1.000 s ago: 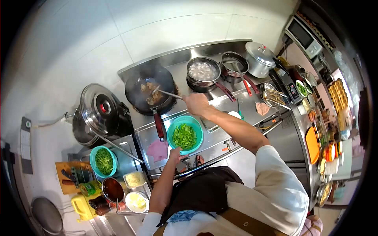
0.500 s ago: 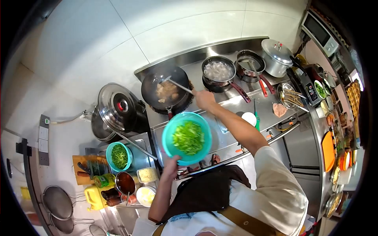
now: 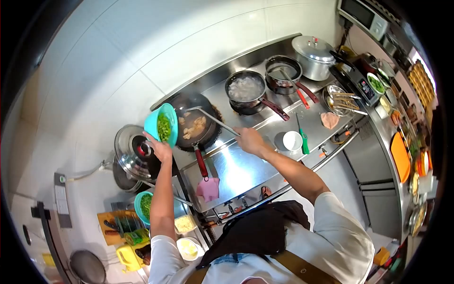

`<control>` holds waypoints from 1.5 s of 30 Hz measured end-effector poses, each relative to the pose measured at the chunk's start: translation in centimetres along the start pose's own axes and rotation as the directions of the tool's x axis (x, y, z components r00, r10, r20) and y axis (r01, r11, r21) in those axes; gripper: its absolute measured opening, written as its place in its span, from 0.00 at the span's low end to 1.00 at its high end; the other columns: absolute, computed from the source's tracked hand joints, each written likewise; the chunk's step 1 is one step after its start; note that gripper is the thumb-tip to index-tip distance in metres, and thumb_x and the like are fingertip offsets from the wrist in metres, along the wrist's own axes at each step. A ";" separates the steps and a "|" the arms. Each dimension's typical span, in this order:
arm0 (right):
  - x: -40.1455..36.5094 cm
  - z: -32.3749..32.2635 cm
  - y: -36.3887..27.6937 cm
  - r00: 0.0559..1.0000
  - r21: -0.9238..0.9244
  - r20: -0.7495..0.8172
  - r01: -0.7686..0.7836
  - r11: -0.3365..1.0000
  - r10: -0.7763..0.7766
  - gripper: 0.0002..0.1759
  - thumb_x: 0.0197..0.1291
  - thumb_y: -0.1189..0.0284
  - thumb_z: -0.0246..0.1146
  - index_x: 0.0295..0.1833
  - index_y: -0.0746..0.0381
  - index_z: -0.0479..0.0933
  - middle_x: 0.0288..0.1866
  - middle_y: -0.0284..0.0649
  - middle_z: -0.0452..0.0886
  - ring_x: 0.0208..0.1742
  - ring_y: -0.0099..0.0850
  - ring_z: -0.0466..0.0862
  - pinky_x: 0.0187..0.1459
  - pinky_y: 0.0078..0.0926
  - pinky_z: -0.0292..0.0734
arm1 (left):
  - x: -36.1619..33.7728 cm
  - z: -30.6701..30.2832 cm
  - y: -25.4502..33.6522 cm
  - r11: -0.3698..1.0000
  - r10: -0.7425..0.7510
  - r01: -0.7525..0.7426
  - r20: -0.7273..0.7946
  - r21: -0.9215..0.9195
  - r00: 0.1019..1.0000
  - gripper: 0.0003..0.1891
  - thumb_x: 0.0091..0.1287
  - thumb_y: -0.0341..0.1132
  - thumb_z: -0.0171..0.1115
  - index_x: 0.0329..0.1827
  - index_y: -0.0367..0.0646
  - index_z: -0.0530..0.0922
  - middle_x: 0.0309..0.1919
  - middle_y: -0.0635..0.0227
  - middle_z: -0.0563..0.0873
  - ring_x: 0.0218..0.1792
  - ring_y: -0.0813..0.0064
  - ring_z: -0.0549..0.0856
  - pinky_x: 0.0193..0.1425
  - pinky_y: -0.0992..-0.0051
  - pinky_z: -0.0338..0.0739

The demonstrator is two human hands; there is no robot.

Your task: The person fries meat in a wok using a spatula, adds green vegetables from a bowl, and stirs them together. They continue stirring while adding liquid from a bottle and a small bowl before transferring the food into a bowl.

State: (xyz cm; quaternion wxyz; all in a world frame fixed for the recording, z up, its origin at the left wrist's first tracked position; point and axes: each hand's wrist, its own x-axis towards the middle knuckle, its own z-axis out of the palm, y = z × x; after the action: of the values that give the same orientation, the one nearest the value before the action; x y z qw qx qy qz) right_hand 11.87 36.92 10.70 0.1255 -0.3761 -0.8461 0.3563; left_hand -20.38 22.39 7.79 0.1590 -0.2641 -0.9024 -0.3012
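Note:
My left hand (image 3: 160,148) grips a turquoise bowl (image 3: 152,124) at the left rim of the wok. The bowl is tilted toward the wok, and chopped greens (image 3: 163,128) are inside it. Closed around the handle of a metal spatula (image 3: 216,121) is my right hand (image 3: 249,141). The spatula's head is in the wok (image 3: 201,102), near browned pieces of food (image 3: 195,128), perhaps meat. A red handle (image 3: 200,163) sticks out from the wok toward me, with a pink cloth (image 3: 208,189) at its end.
Right of the wok stand a saucepan (image 3: 233,98) of bubbling liquid, another saucepan (image 3: 272,85) and a lidded pressure cooker (image 3: 312,61). A large steel lid (image 3: 124,146) is left of the wok. Nearer me are a white bowl (image 3: 292,141) and a green-handled tool (image 3: 304,142).
My left hand has carried the bowl leftward and up to the wok, and the bowl now tilts. The pink cloth and wok handle have come into sight. My right hand still holds the spatula.

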 end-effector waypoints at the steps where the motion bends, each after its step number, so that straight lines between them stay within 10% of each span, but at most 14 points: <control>1: -0.4 -0.2 0.2 1.000 0.026 -0.007 -0.005 1.000 0.005 0.21 0.52 0.74 0.53 0.54 0.58 0.76 0.39 0.54 0.81 0.43 0.51 0.81 0.47 0.46 0.75 | 0.4 0.1 1.5 0.997 -0.046 0.043 0.050 0.059 0.998 0.52 0.56 0.22 0.57 0.75 0.63 0.32 0.71 0.39 0.49 0.50 0.38 0.78 0.48 0.55 0.76; 10: -1.0 -2.0 -0.1 1.000 -0.064 -0.023 0.007 0.998 -0.009 0.20 0.49 0.76 0.53 0.50 0.59 0.77 0.36 0.55 0.81 0.39 0.52 0.82 0.43 0.47 0.76 | 3.5 -2.0 5.5 0.946 0.233 -0.248 0.090 0.210 0.968 0.50 0.55 0.17 0.54 0.75 0.59 0.36 0.73 0.45 0.45 0.33 0.40 0.81 0.33 0.55 0.75; 15: -0.4 -4.9 -0.8 0.989 -0.256 0.056 0.144 0.956 -0.134 0.14 0.48 0.76 0.56 0.43 0.61 0.79 0.33 0.53 0.82 0.38 0.50 0.83 0.39 0.46 0.77 | 5.2 -1.4 2.6 0.984 0.178 -0.174 -0.078 0.048 0.981 0.47 0.59 0.19 0.53 0.75 0.58 0.36 0.72 0.47 0.48 0.44 0.40 0.80 0.34 0.59 0.80; 18: -0.9 -7.2 -2.5 0.976 -0.399 0.126 0.216 0.891 -0.181 0.11 0.49 0.75 0.57 0.38 0.62 0.80 0.33 0.50 0.83 0.37 0.47 0.84 0.38 0.43 0.78 | 4.2 -3.5 3.2 0.535 -0.367 0.467 0.305 -0.704 0.879 0.41 0.64 0.20 0.44 0.75 0.59 0.36 0.69 0.56 0.57 0.58 0.54 0.72 0.38 0.56 0.85; 25: 2.5 -0.6 -2.1 0.944 -0.468 0.269 0.302 0.831 -0.191 0.09 0.52 0.74 0.56 0.35 0.64 0.81 0.36 0.51 0.83 0.40 0.48 0.84 0.39 0.43 0.78 | -1.8 -6.0 -0.8 0.244 -0.397 0.456 0.340 -0.856 0.852 0.34 0.59 0.20 0.46 0.70 0.52 0.49 0.64 0.59 0.62 0.56 0.55 0.74 0.39 0.58 0.86; 35: 8.2 5.7 -4.9 0.976 -0.175 0.102 0.209 0.962 -0.194 0.12 0.56 0.72 0.53 0.45 0.64 0.74 0.35 0.56 0.81 0.40 0.53 0.82 0.42 0.48 0.77 | -25.6 -7.9 -7.9 0.190 -0.765 0.704 0.347 -0.684 0.543 0.31 0.56 0.21 0.49 0.66 0.44 0.56 0.56 0.58 0.71 0.50 0.59 0.78 0.31 0.63 0.83; 36: 9.1 6.4 -5.1 0.968 -0.252 0.115 0.246 0.936 -0.224 0.12 0.57 0.72 0.51 0.45 0.63 0.74 0.33 0.55 0.81 0.38 0.53 0.82 0.41 0.49 0.77 | -30.0 -3.6 -13.5 0.408 -0.636 0.512 0.167 -0.756 0.754 0.30 0.55 0.22 0.50 0.64 0.42 0.58 0.53 0.57 0.72 0.48 0.60 0.79 0.31 0.62 0.82; 37: 9.3 7.2 -4.8 0.966 -0.258 0.122 0.251 0.933 -0.227 0.12 0.57 0.72 0.51 0.45 0.63 0.74 0.33 0.55 0.81 0.38 0.53 0.82 0.41 0.49 0.77 | -30.6 -4.5 -12.1 0.401 -0.643 0.515 0.168 -0.757 0.747 0.30 0.55 0.22 0.50 0.64 0.42 0.58 0.53 0.57 0.72 0.48 0.60 0.79 0.31 0.62 0.82; 39: 9.2 8.4 -4.1 0.936 -0.415 0.222 0.343 0.843 -0.272 0.12 0.58 0.72 0.51 0.45 0.64 0.75 0.33 0.54 0.82 0.37 0.52 0.82 0.41 0.48 0.77 | -31.8 -7.8 -7.6 0.006 -0.694 0.711 0.509 -0.703 0.510 0.29 0.55 0.22 0.50 0.63 0.39 0.59 0.52 0.55 0.72 0.48 0.58 0.79 0.32 0.59 0.84; 45: 5.3 -1.8 -6.3 0.915 -0.572 0.337 0.386 0.724 -0.222 0.13 0.56 0.73 0.51 0.43 0.63 0.78 0.35 0.52 0.82 0.39 0.50 0.83 0.40 0.46 0.78 | -34.6 -7.6 -7.1 -0.123 -0.469 0.907 0.829 -0.403 0.305 0.28 0.54 0.22 0.51 0.62 0.37 0.61 0.51 0.51 0.72 0.50 0.52 0.78 0.36 0.57 0.87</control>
State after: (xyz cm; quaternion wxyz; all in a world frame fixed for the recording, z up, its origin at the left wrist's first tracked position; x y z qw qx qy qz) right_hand 5.63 38.78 16.03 -0.0554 -0.2040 -0.9748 0.0718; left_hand 4.52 -0.43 -5.04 -0.3943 0.1842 -0.5907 -0.6795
